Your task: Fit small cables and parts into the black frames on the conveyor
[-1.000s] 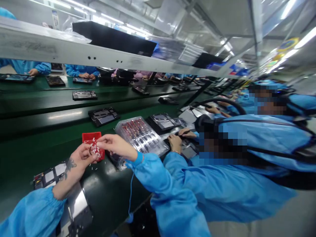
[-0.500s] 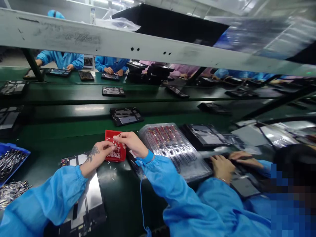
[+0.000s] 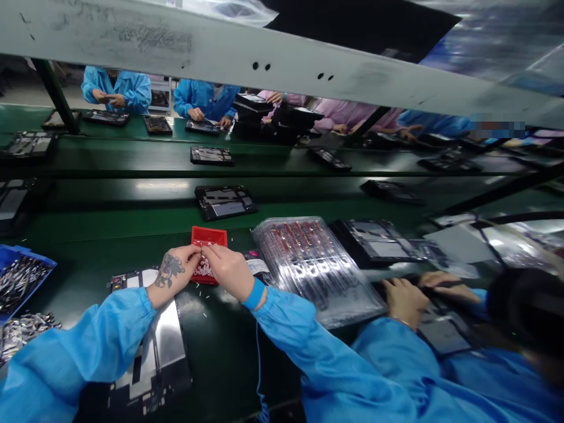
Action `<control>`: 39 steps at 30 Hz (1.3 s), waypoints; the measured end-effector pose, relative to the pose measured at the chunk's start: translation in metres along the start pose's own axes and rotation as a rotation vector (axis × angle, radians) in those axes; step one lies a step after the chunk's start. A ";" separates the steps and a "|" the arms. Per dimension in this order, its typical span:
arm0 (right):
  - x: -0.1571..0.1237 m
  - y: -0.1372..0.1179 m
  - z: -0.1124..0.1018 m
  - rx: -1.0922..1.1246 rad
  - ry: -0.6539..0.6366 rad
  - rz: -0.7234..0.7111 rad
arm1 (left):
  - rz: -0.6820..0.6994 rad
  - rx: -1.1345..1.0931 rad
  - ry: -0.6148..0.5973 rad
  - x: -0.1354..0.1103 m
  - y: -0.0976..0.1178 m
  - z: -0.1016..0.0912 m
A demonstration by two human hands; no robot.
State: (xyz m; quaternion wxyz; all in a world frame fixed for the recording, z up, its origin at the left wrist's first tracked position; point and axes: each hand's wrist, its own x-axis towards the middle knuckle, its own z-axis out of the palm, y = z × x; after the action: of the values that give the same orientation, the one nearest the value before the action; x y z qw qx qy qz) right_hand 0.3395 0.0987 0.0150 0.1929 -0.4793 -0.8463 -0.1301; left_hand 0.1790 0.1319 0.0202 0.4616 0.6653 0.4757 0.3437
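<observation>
A small red tray [image 3: 208,237] of tiny white parts sits on the green bench [image 3: 88,258] in front of me. My left hand [image 3: 175,271], tattooed on its back, and my right hand [image 3: 225,268] meet fingertip to fingertip over the tray's near edge. Both pinch something too small to name. A dark tablet-like panel [image 3: 152,346] with silver patches lies under my left forearm. Loose white bits [image 3: 201,305] are scattered on the bench near the tray.
A clear blister tray [image 3: 308,264] of red parts lies right of my hands. A co-worker in blue [image 3: 440,364] works on a panel at my right. A blue bin [image 3: 22,279] of metal parts is at left. More panels [image 3: 225,201] ride the belt; people sit across.
My view has swung left and down, away from the co-worker. My hands have come closer together over the red tray, which now rests on the bench.
</observation>
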 end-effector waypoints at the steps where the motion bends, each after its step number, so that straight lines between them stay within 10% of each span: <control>1: 0.002 0.002 0.000 0.011 -0.015 0.014 | 0.001 0.010 -0.002 0.000 -0.001 0.000; 5: 0.010 0.014 -0.002 0.121 -0.061 0.342 | -0.035 -0.010 -0.006 0.001 -0.008 -0.002; 9: 0.018 0.024 0.000 0.702 -0.144 0.787 | -0.103 -0.117 -0.072 0.004 -0.015 -0.001; 15: 0.025 0.017 0.002 1.221 -0.114 0.891 | -0.168 -0.261 -0.173 0.003 -0.005 -0.001; 22: 0.017 0.001 -0.009 0.341 0.020 0.515 | -0.116 -0.181 -0.093 0.006 -0.004 -0.002; 28: 0.008 -0.005 -0.008 0.152 0.000 0.168 | 0.011 0.022 -0.052 0.003 -0.003 -0.006; 34: 0.012 0.002 -0.012 0.121 -0.134 0.228 | 0.132 0.147 -0.127 -0.004 0.005 -0.011; 39: 0.013 0.010 -0.012 -0.022 -0.131 0.512 | -0.185 -0.313 -0.065 -0.007 0.003 -0.021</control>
State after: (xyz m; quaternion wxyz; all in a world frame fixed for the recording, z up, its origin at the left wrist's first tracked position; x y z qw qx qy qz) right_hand 0.3440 0.1089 0.0320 0.1589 -0.6872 -0.7067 -0.0551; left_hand 0.1588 0.1312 0.0301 0.6041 0.5494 0.4604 0.3481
